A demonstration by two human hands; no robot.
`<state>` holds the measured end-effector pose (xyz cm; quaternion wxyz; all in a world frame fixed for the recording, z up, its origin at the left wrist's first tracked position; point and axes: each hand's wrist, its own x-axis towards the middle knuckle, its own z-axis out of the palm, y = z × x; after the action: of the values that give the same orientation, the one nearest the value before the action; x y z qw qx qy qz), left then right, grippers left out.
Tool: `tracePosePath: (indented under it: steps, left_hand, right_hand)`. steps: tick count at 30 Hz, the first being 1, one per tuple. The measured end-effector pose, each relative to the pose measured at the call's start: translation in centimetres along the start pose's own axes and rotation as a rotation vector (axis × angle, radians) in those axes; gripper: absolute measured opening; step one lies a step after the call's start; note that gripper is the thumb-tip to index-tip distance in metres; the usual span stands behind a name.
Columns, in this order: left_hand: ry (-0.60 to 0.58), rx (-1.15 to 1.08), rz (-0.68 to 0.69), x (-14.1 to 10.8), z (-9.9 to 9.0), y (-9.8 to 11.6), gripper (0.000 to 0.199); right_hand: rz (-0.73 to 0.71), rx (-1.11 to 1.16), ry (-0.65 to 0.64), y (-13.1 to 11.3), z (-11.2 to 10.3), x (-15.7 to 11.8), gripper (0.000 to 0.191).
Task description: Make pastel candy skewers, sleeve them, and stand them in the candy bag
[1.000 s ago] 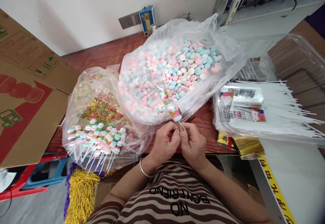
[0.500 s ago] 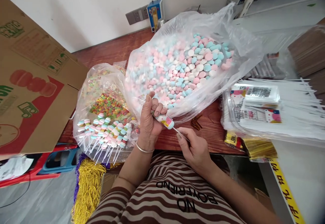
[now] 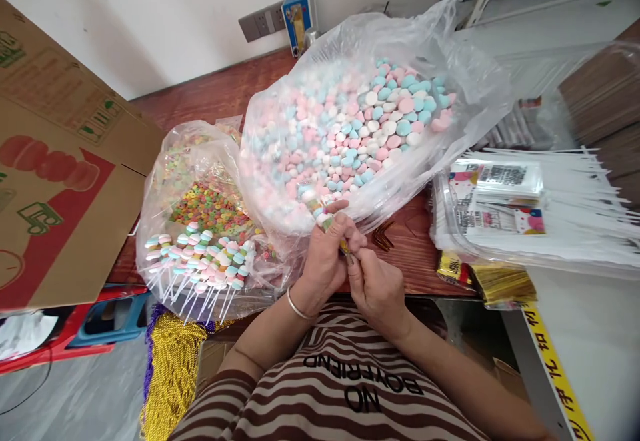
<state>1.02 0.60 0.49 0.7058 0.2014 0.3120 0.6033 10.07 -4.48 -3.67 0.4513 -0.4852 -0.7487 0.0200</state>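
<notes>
My left hand [image 3: 327, 254] is closed around a marshmallow skewer [image 3: 316, 206] in a clear printed wrapper; its pastel top sticks out above my fingers. Close against it, my right hand [image 3: 379, 288] pinches the lower end of the same skewer, where the fingers hide the white stick. To the left, several finished marshmallow skewers [image 3: 203, 254] lie in a row on a clear bag of small coloured gummy candies [image 3: 210, 211]. Behind my hands is a big open plastic bag of pink, white and blue marshmallows [image 3: 370, 131]. A few gold twist ties [image 3: 383, 236] lie right of my hands.
At the right, a clear plastic tray [image 3: 440, 234] holds white sticks [image 3: 575, 208] and a stack of printed wrappers [image 3: 510, 184]. A bundle of gold twist ties [image 3: 503, 284] sits at the table's front edge. A large cardboard box [image 3: 60, 161] stands at the left.
The skewer has swung upward, its marshmallow end now pointing away from me. My left hand has moved right and closed round it; my right hand has slid up against my left.
</notes>
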Motion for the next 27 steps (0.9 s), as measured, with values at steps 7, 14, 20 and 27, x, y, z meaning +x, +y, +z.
tracePosePath:
  steps: [7,14,20,27]
  left_hand:
    - [-0.090,0.365,-0.193,-1.7,-1.4,-1.0,0.042]
    - [-0.108,0.480,-0.075,-3.0,-1.5,-2.6,0.036]
    - [-0.087,0.648,0.027,-3.3,-1.7,-2.6,0.032]
    - [-0.217,0.759,-0.005,-3.5,-0.9,-0.9,0.031]
  right_hand:
    - [-0.025,-0.134,0.112,1.9,-0.5,-0.1,0.021]
    - [-0.034,-0.106,0.155,2.0,0.0,-1.1,0.030]
    - [0.083,-0.075,0.117,2.2,-0.4,-1.1,0.057]
    - [-0.088,-0.022,0.081,3.0,-0.9,-0.6,0.066]
